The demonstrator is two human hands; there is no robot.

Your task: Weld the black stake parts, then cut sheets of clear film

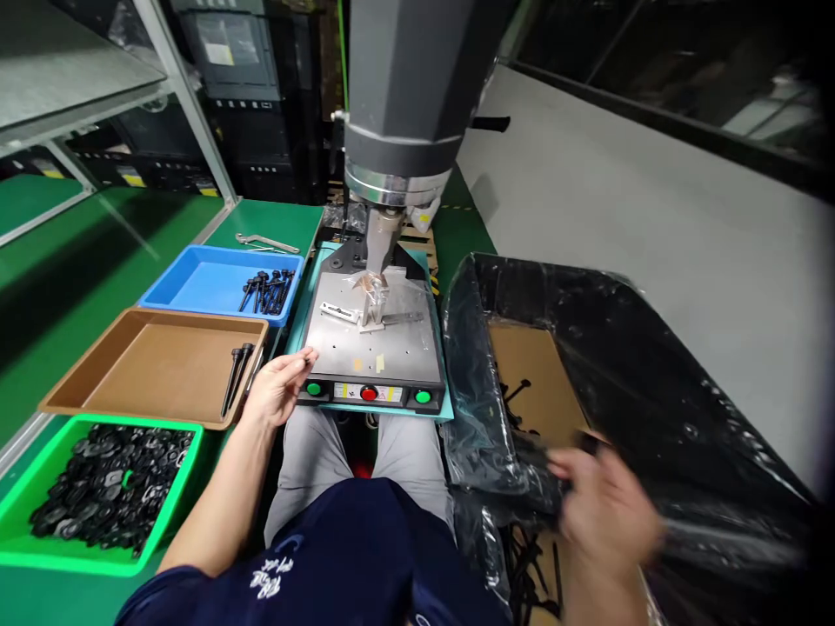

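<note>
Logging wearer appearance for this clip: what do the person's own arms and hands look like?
No gloves, watch or rings show on the left hand; the right hand is bare too, but motion-blurred. Both forearms are uncovered. The dark navy short-sleeved shirt with white printed characters has a sleeve ending above the left elbow.
</note>
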